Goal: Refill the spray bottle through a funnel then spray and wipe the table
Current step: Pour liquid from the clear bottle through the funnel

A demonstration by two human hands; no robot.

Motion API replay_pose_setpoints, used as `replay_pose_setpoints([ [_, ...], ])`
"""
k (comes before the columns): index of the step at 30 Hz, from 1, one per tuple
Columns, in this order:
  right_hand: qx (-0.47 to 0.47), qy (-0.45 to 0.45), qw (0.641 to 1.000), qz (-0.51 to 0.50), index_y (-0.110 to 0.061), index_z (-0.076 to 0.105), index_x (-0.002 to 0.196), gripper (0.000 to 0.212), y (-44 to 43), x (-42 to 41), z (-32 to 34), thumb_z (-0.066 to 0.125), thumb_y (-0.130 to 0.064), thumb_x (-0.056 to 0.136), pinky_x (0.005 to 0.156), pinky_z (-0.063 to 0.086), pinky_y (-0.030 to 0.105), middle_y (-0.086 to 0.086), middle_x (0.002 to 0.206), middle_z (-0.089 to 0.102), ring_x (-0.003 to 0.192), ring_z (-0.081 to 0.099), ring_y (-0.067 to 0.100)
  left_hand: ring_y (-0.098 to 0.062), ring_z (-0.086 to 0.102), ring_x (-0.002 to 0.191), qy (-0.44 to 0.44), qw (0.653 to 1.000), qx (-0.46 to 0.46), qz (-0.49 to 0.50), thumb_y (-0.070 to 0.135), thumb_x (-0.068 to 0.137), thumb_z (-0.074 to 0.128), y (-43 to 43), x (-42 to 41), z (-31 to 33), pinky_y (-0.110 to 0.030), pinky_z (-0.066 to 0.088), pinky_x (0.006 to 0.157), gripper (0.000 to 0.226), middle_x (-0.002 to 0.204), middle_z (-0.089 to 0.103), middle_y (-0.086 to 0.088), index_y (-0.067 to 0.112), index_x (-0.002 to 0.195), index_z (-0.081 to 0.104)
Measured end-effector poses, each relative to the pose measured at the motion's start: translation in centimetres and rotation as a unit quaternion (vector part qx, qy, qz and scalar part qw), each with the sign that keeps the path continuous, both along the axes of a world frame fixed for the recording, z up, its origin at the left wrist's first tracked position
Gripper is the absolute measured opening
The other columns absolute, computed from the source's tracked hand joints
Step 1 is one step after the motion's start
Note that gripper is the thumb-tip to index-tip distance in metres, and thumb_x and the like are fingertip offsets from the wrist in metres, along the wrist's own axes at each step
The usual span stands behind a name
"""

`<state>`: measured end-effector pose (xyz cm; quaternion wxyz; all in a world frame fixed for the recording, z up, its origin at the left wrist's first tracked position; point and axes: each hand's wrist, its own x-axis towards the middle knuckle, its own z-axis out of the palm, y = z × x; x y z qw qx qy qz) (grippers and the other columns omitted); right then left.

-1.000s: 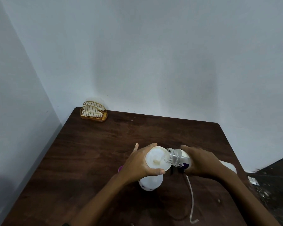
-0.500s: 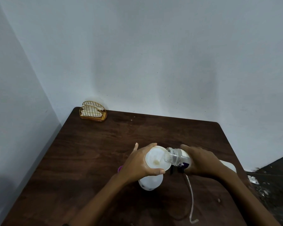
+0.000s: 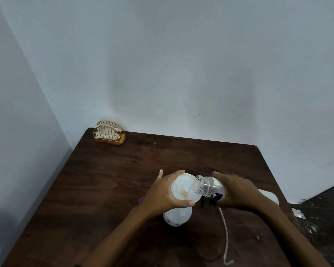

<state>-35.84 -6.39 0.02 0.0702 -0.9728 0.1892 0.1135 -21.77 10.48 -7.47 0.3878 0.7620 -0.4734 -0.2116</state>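
White funnel (image 3: 183, 189) sits in spray bottle (image 3: 176, 216) mouth, near table (image 3: 114, 180) centre. Your left hand (image 3: 162, 193) curls round funnel rim, thumb (image 3: 183, 203) and fingers (image 3: 172, 173) closed on it. Your right hand (image 3: 237, 189) grips refill bottle (image 3: 208, 186), tipped sideways, open neck over funnel. Dip tube (image 3: 226, 237) lies on table beside.

Dark wooden table (image 3: 108, 182) bears a wire holder (image 3: 109, 135), spray bottle (image 3: 177, 216), perhaps a tube (image 3: 226, 237)
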Motion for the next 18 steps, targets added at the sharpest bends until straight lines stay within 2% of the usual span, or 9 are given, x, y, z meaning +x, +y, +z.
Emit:
replay_pose_setpoints([
  [4, 0.001, -0.005, 1.0, -0.004, -0.031, 0.048, 0.105, 0.043, -0.11, -0.11, -0.11, 0.069, -0.042, 0.07, 0.063, 0.042, 0.024, -0.011, 0.098, 0.062, 0.087, 0.059, 0.012, 0.002, 0.038, 0.128, 0.003, 1.0, -0.004, -0.002, 0.062, 0.065, 0.066, -0.02, -0.12, 0.07, -0.03, -0.009, 0.115, 0.089, 0.142, 0.044, 0.016, 0.028, 0.141, 0.036],
  [8, 0.004, -0.008, 1.0, -0.001, -0.031, 0.048, 0.105, 0.043, -0.04, -0.01, -0.02, 0.07, -0.042, 0.07, 0.066, 0.046, 0.023, -0.011, 0.099, 0.063, 0.084, 0.057, 0.01, 0.004, 0.038, 0.127, 0.002, 1.0, -0.007, -0.001, 0.059, 0.068, 0.07, -0.05, -0.07, 0.01, -0.03, -0.009, 0.114, 0.086, 0.141, 0.044, 0.016, 0.028, 0.141, 0.036],
  [13, -0.005, -0.005, 1.0, 0.008, -0.032, 0.047, 0.108, 0.044, -0.08, 0.01, -0.08, 0.071, -0.041, 0.072, 0.056, 0.034, 0.015, -0.012, 0.101, 0.062, 0.08, 0.05, 0.007, 0.005, 0.039, 0.125, 0.0, 1.0, -0.006, -0.001, 0.063, 0.067, 0.069, -0.01, -0.06, -0.22, -0.031, -0.01, 0.114, 0.086, 0.141, 0.044, 0.017, 0.03, 0.14, 0.037],
  [18, -0.002, -0.004, 1.0, 0.006, -0.033, 0.047, 0.108, 0.044, -0.09, -0.01, -0.08, 0.071, -0.041, 0.071, 0.057, 0.034, 0.015, -0.011, 0.102, 0.063, 0.083, 0.054, 0.008, 0.006, 0.039, 0.125, 0.0, 1.0, -0.005, -0.001, 0.056, 0.071, 0.072, -0.06, -0.07, -0.02, -0.031, -0.009, 0.115, 0.082, 0.14, 0.045, 0.018, 0.029, 0.14, 0.037],
])
